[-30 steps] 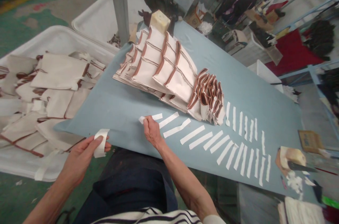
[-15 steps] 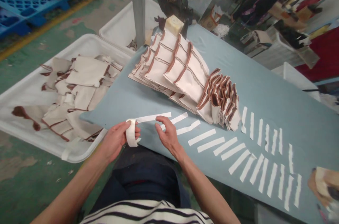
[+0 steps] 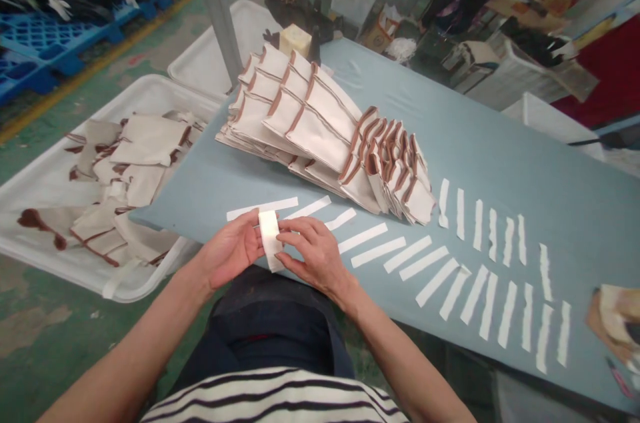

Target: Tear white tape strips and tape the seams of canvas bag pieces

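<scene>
Between my hands, near the table's front edge, is a roll of white tape (image 3: 270,241). My left hand (image 3: 235,249) holds it from the left, with fingers passing behind or into the roll. My right hand (image 3: 315,253) has its fingertips on the roll's right side, thumb and fingers curved around the edge. A strip of white tape (image 3: 263,208) lies on the table just beyond the roll. More tape strips (image 3: 377,252) are laid in rows toward the right. Beyond them sit stacked cream fabric pieces with brown edging (image 3: 320,106).
The blue-green table (image 3: 480,136) stretches to the right. At left stands a white bin (image 3: 30,173) of cream and brown fabric pieces. A grey post (image 3: 215,9) rises behind the table's left end. A yellowish block (image 3: 295,41) sits behind the stack.
My right hand has come from above the strips to the tape roll. The roll has moved right and turned in my left hand. The strip beyond it now lies flat. The view has shifted.
</scene>
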`<action>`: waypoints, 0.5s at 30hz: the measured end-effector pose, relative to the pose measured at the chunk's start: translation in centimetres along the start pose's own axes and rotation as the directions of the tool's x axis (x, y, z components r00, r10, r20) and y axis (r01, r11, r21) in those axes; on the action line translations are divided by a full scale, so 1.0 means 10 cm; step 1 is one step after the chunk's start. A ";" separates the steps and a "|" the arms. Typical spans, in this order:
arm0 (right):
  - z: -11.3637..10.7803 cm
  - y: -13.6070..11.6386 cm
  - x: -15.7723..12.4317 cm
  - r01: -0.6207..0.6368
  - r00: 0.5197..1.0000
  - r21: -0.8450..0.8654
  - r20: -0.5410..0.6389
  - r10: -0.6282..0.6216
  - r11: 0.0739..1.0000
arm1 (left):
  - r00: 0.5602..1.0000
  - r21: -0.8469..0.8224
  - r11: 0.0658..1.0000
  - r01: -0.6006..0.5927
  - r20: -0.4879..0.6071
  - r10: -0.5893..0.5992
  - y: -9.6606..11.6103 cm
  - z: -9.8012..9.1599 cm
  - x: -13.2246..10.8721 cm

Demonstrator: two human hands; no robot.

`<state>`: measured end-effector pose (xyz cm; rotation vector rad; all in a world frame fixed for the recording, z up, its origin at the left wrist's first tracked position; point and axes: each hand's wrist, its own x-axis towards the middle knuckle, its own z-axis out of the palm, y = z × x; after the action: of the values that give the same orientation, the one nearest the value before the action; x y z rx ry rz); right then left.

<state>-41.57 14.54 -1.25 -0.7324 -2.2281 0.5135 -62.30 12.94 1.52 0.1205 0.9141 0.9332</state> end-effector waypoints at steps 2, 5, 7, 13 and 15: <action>-0.06 0.03 -0.10 0.040 0.999 -0.068 0.000 -0.040 0.997 | 0.999 -0.001 1.000 0.019 0.026 -0.019 -0.06 0.08 0.00; -0.14 0.04 -0.21 0.045 0.999 -0.131 0.007 -0.045 0.990 | 0.998 0.002 1.000 0.027 0.051 -0.028 -0.16 0.17 -0.01; -0.19 0.03 -0.28 0.043 0.999 -0.142 0.009 -0.043 0.989 | 0.998 0.010 1.000 0.024 0.058 -0.024 -0.22 0.21 -0.02; -0.24 0.02 -0.42 0.010 1.000 -0.050 0.000 -0.010 0.999 | 0.997 0.071 0.997 0.005 0.072 -0.010 -0.39 0.25 -0.10; -0.23 -0.02 -0.44 -0.033 0.999 0.025 -0.025 0.033 0.999 | 0.997 0.107 0.994 -0.005 0.081 -0.004 -0.42 0.24 -0.12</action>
<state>-37.34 11.91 -1.89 -0.7599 -2.1861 0.5443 -58.14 10.13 1.86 0.2488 0.8884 0.8739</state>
